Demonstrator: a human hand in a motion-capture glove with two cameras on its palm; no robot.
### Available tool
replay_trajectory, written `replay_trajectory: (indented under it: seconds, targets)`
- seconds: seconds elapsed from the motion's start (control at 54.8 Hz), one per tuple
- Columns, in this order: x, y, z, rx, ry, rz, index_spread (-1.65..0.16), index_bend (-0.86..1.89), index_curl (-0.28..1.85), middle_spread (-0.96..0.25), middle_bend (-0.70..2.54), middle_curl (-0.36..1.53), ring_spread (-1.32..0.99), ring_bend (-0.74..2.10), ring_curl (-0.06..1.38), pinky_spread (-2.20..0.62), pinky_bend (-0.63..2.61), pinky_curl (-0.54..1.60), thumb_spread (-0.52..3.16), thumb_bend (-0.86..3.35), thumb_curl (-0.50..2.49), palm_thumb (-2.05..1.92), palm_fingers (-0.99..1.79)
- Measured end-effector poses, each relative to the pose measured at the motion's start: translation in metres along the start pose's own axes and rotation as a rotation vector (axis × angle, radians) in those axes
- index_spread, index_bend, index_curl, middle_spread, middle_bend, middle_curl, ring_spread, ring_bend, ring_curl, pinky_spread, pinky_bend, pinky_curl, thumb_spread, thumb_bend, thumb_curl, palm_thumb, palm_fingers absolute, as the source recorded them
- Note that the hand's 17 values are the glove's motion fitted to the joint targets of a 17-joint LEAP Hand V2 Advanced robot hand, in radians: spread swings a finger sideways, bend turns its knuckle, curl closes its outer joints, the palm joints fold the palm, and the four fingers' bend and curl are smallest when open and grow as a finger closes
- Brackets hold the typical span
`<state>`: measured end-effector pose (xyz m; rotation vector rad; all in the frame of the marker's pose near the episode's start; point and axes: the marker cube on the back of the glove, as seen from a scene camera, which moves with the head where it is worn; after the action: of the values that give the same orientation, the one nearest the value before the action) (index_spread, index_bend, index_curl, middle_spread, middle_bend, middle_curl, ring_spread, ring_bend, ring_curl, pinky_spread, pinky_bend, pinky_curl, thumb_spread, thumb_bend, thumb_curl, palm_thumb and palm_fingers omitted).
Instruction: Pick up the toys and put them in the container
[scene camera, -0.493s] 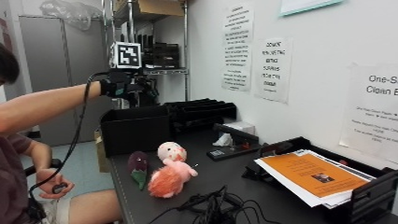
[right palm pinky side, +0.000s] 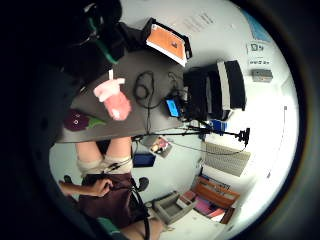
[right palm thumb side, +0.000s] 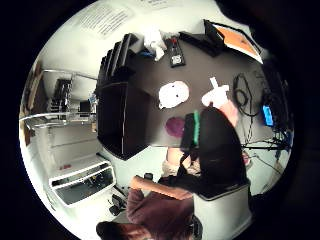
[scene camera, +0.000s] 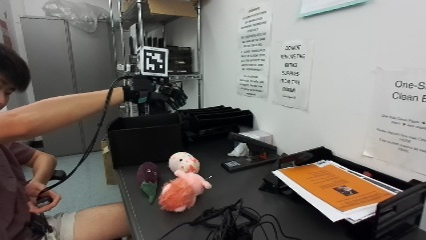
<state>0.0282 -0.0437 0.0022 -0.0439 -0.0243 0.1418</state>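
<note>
The gloved right hand hangs in the air above the black container at the far left end of the table, arm stretched out from the seated person at the left; its fingers look loosely curled and I see nothing in them, so I'd call the grip released, though the dark glove against dark shelving makes that hard to swear to. The toys are all on the table nearer to us, well apart from the hand: a pink plush lying toward the middle, a pale round-faced toy just behind it, and a purple toy with a green leaf at its left, close to the table's edge. In the thumb-side view the round toy sits just beside the container's wall. The likely trouble, I'd judge, is the tangle of black cables just near of the plush: a reach coming in low could snag one or drag the fluffy toy into it, and the purple toy could be nudged off the left edge. The table is dark and matte; further right lies a tray with an orange-covered booklet, a tissue and a remote by the wall. Printed notices hang on the white wall, and metal shelving stands behind the container.
</note>
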Motion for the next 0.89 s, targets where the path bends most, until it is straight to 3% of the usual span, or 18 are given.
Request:
replay_trajectory:
  seconds: [0.164, 0.256, 0.347, 0.402, 0.493, 0.584, 0.785, 0.894]
  targets:
    - [0.018, -0.022, 0.027, -0.057, 0.007, 0.050, -0.18, 0.00, 0.09, -0.03, 0.21, 0.23, -0.12, 0.72, 0.27, -0.03, 1.02, 0.39, 1.46, 0.18, 0.22, 0.00, -0.04]
    - [0.017, -0.044, 0.043, -0.083, -0.065, 0.276, -0.17, 0.00, 0.07, 0.00, 0.22, 0.25, -0.09, 0.76, 0.28, -0.02, 1.11, 0.40, 1.43, 0.14, 0.23, -0.01, -0.11]
    - [0.030, -0.043, 0.068, -0.110, -0.002, 0.042, -0.16, -0.01, 0.05, 0.04, 0.22, 0.27, -0.07, 0.82, 0.30, -0.01, 1.17, 0.41, 1.40, 0.11, 0.24, -0.02, -0.16]
    - [0.036, -0.048, 0.084, -0.131, -0.008, 0.015, -0.16, 0.00, 0.05, 0.05, 0.22, 0.29, -0.06, 0.83, 0.30, -0.01, 1.19, 0.41, 1.39, 0.09, 0.25, -0.01, -0.18]
    - [0.041, -0.063, 0.122, -0.179, 0.025, 0.138, -0.15, -0.01, 0.04, 0.08, 0.27, 0.32, -0.04, 0.84, 0.31, 0.00, 1.21, 0.41, 1.35, 0.06, 0.26, 0.00, -0.18]
    - [0.048, -0.068, 0.177, -0.270, 0.046, 0.105, -0.12, 0.02, 0.04, 0.09, 0.32, 0.35, -0.04, 0.88, 0.32, 0.00, 1.19, 0.41, 1.32, 0.04, 0.28, 0.00, -0.12]
    - [0.034, -0.081, 0.280, -0.450, -0.012, 0.289, -0.06, 0.09, 0.08, 0.09, 0.41, 0.39, -0.07, 0.95, 0.34, -0.01, 1.16, 0.38, 1.27, -0.01, 0.31, 0.03, -0.06]
    - [0.027, -0.089, 0.300, -0.325, -0.135, 0.329, -0.05, 0.16, 0.12, 0.06, 0.49, 0.42, -0.11, 1.00, 0.35, -0.05, 1.09, 0.36, 1.28, 0.02, 0.33, 0.11, 0.07]
